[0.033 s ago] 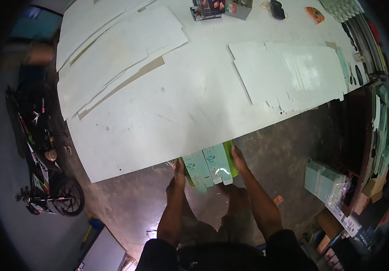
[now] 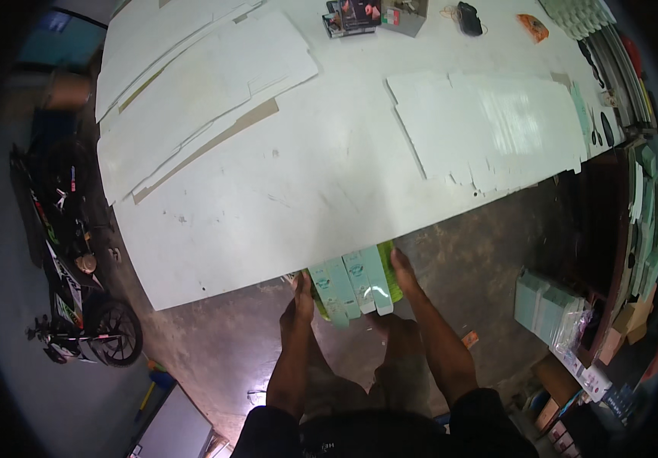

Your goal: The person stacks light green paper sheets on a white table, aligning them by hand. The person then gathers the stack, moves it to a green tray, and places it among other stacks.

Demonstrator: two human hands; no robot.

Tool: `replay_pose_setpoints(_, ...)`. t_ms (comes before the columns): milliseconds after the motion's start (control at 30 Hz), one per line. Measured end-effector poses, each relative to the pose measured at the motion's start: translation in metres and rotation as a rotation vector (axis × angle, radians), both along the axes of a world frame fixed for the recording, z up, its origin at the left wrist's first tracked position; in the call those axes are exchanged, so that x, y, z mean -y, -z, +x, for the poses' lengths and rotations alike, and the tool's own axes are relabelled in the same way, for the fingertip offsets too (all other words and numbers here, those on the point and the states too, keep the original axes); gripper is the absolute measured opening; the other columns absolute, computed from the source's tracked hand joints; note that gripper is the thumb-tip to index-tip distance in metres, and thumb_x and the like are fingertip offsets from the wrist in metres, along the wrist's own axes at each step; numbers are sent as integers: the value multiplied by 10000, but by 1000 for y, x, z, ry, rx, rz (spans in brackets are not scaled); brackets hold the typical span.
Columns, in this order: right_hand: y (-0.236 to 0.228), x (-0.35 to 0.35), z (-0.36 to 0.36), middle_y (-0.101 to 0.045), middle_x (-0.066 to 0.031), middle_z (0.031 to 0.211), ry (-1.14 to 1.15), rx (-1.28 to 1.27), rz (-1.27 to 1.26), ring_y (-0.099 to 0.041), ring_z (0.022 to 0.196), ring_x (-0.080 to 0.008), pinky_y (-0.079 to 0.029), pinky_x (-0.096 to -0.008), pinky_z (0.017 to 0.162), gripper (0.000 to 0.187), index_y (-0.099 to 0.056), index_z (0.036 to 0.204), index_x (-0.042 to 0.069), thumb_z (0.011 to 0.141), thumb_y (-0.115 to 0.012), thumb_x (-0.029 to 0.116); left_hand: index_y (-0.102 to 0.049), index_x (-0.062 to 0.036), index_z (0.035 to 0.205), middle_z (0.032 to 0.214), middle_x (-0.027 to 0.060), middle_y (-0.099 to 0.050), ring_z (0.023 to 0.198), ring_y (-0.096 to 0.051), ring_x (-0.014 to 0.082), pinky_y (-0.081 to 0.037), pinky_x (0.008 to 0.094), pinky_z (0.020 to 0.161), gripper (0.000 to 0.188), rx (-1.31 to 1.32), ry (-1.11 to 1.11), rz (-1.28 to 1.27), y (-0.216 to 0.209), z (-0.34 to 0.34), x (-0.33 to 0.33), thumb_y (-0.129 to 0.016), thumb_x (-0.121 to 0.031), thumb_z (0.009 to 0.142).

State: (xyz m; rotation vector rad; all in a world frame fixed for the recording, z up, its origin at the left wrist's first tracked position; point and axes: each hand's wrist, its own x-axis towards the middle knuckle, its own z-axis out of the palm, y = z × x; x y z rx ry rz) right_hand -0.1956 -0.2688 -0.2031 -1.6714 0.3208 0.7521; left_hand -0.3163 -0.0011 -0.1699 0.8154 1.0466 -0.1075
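Pale green printed carton blanks (image 2: 349, 286) lie flat between my two hands at the near edge of the white table. They look like flattened cardboard, with tabs at the end towards me and brighter green strips along both sides. My left hand (image 2: 303, 296) grips their left side, thumb pointing away from me. Against the right side is my right hand (image 2: 403, 269), also gripping. Most of the fingers on both hands are hidden behind the cardboard. The far end of the blanks meets the table edge; whether it rests under the table I cannot tell.
On the white table (image 2: 268, 183) lie stacks of white sheets, one left (image 2: 214, 84) and one right (image 2: 497, 126). Scissors (image 2: 595, 133) sit near its right edge. A bundled green stack (image 2: 546, 305) stands right on the floor, a bicycle (image 2: 77, 282) to the left.
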Motion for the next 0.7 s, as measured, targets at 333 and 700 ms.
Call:
replay_pose_setpoints(333, -27, 13, 19, -486, -257, 1597, -126, -147, -390, -434, 1513, -351, -348, -411, 1233, 801, -456, 1569, -23, 1089, -469, 617, -537, -61, 1523, 1467, 198, -630, 1343, -607, 358, -467, 443, 1116, 593, -333, 585, 303, 32, 5, -68, -535, -472, 1095)
replay_pose_setpoints(700, -257, -29, 59, -770, -230, 1022, -327, 135, -676, -761, 954, -342, -582, -428, 852, 584, -675, 1308, -20, 987, -713, 467, -707, -12, 1271, 1113, 223, -765, 1033, -742, 355, -567, 431, 916, 524, 80, 1140, 522, -215, 75, -158, -653, -472, 1028)
